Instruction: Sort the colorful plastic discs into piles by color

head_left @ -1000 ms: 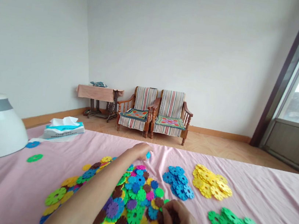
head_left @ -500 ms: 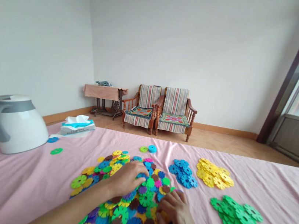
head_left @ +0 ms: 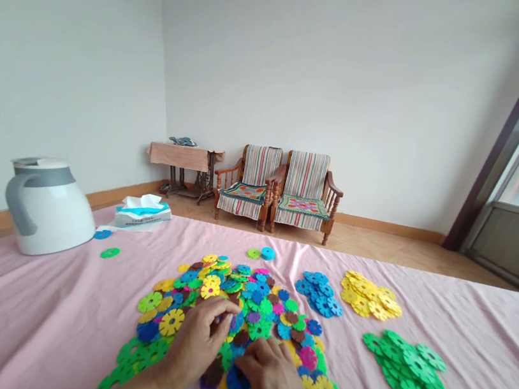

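A heap of mixed-colour snowflake discs (head_left: 249, 302) lies on the pink cloth (head_left: 54, 314) in front of me. My left hand (head_left: 198, 340) rests on the near side of the heap, fingers curled onto the discs. My right hand (head_left: 274, 386) lies beside it, fingers bent over a blue disc (head_left: 238, 381) at the heap's near edge. What either hand actually grips is hidden. To the right lie sorted piles: blue discs (head_left: 320, 293), yellow discs (head_left: 370, 303) and green discs (head_left: 408, 373).
A white kettle (head_left: 48, 206) stands at the far left, with a tissue pack (head_left: 143, 213) behind it. Loose discs lie near them (head_left: 109, 253) and past the heap (head_left: 267, 253). Two wooden armchairs (head_left: 280, 188) and a small table stand by the far wall.
My left hand pulled back from the far edge of the heap, leaving a light-blue disc there, and now rests on the near side. My right hand shifted left. The camera turned left.
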`<state>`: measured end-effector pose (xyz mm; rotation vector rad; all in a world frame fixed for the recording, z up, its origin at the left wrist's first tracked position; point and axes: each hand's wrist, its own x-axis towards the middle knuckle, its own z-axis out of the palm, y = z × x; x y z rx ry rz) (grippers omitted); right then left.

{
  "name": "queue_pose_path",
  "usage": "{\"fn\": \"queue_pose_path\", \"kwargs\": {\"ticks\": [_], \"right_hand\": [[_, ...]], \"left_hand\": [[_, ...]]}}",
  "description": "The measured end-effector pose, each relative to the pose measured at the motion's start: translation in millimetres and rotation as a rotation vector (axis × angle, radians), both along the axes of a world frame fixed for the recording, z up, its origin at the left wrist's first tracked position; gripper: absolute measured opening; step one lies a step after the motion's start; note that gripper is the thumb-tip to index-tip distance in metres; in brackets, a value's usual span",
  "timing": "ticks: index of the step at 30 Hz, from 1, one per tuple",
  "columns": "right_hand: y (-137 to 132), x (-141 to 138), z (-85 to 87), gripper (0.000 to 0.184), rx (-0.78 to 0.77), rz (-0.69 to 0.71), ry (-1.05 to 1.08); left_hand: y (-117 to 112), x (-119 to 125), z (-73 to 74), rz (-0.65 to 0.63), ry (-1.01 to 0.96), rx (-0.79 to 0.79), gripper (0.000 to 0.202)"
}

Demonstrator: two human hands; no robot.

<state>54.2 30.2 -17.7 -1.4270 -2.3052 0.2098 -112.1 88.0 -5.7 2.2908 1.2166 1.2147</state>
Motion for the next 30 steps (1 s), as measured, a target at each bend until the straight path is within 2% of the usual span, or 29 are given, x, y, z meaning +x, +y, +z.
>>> {"fn": "queue_pose_path", "kwargs": {"ticks": [3, 6, 7, 10, 13, 15, 18, 23, 27, 30], "right_hand": [[6, -3, -20.3, 0.015, 0.225, 0.026, -0.032], [6, -3, -26.6, 0.006, 0.38, 0.028, -0.002], [4, -1, -24.0, 0.002, 0.378, 0.014, 0.025], [1, 12, -8.0, 0.019, 0.234, -0.076, 0.156], [4, 35, 5.2, 0.031, 0.104, -0.224, 0.346], [11, 54, 7.4, 0.033, 0.063, -0.341, 0.459], [24, 84, 4.5, 0.03, 0.053, -0.486, 0.554], [46, 124, -6.6, 0.027, 0.075, -0.577, 0.669], [61, 143, -19.2, 0.036, 0.072, -0.615, 0.839], [63, 148, -24.9, 0.041, 0.062, -0.624, 0.892]], "left_hand": [[2, -2, -1.7, -0.012, 0.011, 0.041, 0.02], [3, -5, -3.0, -0.018, 0.021, 0.076, 0.021], [3, -5, -3.5, -0.021, 0.025, 0.082, 0.022], [3, -6, -5.4, -0.029, 0.033, 0.094, 0.022], [2, -7, -7.0, -0.041, 0.04, 0.11, 0.021], [2, -7, -7.6, -0.05, 0.038, 0.122, 0.02], [2, -7, -7.6, -0.055, 0.032, 0.133, 0.02], [2, -6, -6.7, -0.058, 0.041, 0.128, 0.021], [1, -5, -6.0, -0.056, 0.047, 0.119, 0.021], [2, -6, -6.5, -0.056, 0.045, 0.111, 0.022]]}}
